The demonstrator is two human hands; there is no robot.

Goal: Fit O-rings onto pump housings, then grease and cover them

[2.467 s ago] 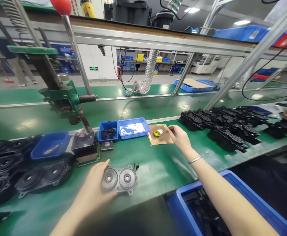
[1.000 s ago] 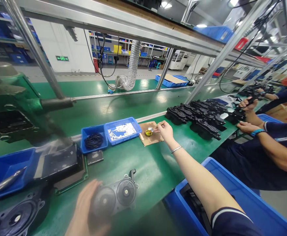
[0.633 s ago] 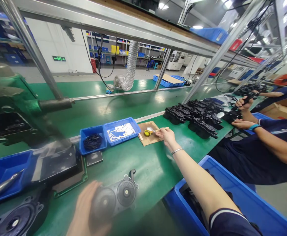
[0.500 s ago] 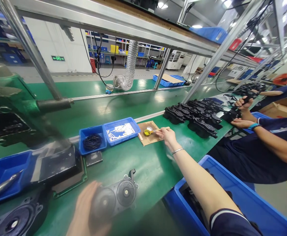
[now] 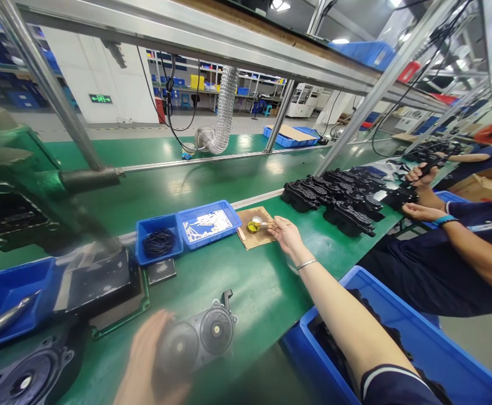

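My right hand [image 5: 285,233] pinches a thin brush [image 5: 266,224] with a wooden-looking handle. The brush's far end is at a small open pot of yellow paste [image 5: 253,227], which stands on a piece of brown cardboard [image 5: 256,242]. Low in the view, my left hand [image 5: 147,360], blurred, grips the left side of a grey and black housing [image 5: 199,337] with two round sections and a hooked black arm. A similar dark housing [image 5: 26,377] lies at the lower left corner.
Blue trays hold black rings [image 5: 159,243] and white sticks [image 5: 212,222]. A green press [image 5: 22,180] stands left. Several black housings [image 5: 338,197] sit to the right, above a large blue bin [image 5: 397,315]. A co-worker's hands [image 5: 423,194] handle a black part.
My right hand has tilted and shifted slightly, and the upper end of the brush handle no longer shows above the fingers. My left hand and its housing have stayed in place.
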